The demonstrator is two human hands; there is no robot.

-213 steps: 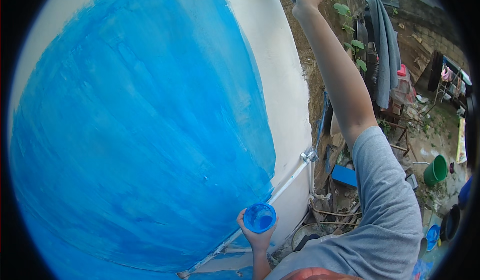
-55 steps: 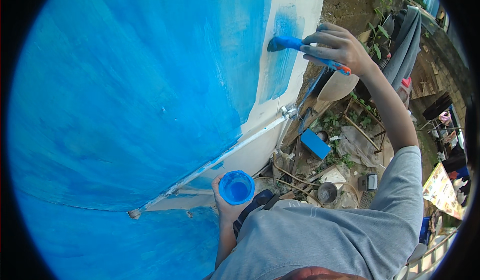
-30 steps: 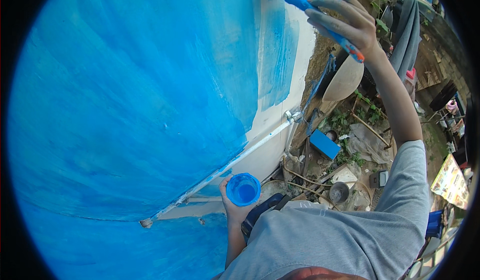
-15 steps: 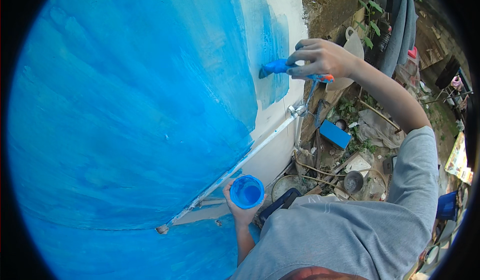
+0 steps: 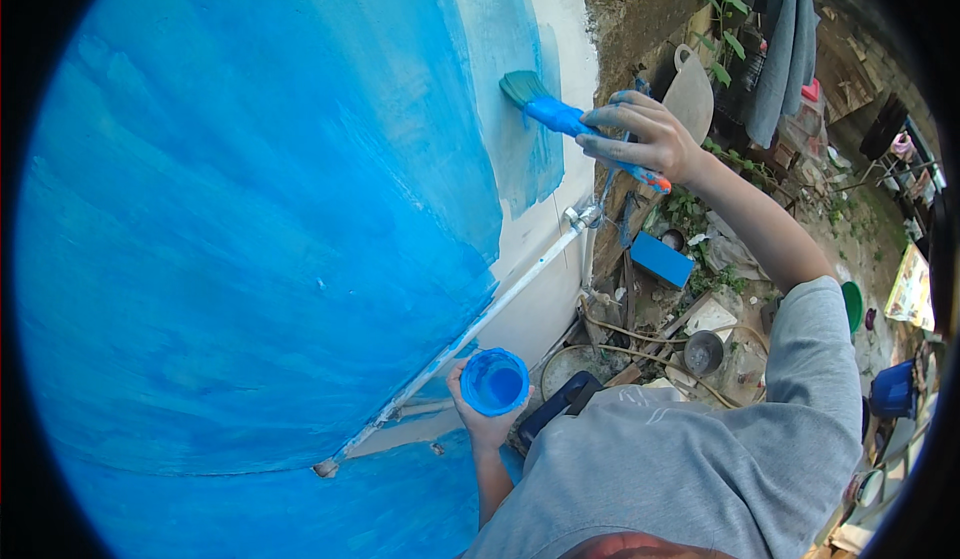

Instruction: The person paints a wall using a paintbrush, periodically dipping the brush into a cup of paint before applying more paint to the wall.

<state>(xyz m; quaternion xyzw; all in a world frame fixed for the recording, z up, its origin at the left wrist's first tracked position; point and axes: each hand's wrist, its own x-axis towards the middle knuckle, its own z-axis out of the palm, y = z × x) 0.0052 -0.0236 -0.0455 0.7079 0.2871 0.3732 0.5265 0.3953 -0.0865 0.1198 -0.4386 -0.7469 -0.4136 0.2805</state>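
My right hand [image 5: 648, 139] grips a blue-smeared paintbrush [image 5: 556, 115], its orange-tipped handle end sticking out below the fingers. The bristles, splayed and bluish green, are at the wall's thinly painted strip near the right edge. Fingers wrapped round its sides, my left hand [image 5: 482, 423] holds a small blue tub [image 5: 495, 382] with blue paint in it, low in front of my shirt. Most of the wall [image 5: 270, 219] is bright blue, while a white band [image 5: 578, 59] runs down its right edge.
A white pipe [image 5: 455, 344] slants along the wall, with a fitting [image 5: 582, 218] at its upper end. Beyond the wall's edge lie a blue box [image 5: 662, 260], a metal pot [image 5: 703, 353], a hose and scattered boards. A grey cloth [image 5: 785, 54] hangs farther back.
The paintbrush has moved up along the wall and slightly left, its handle now more tilted. My right hand has shifted a little; the left hand and tub stay nearly in place.
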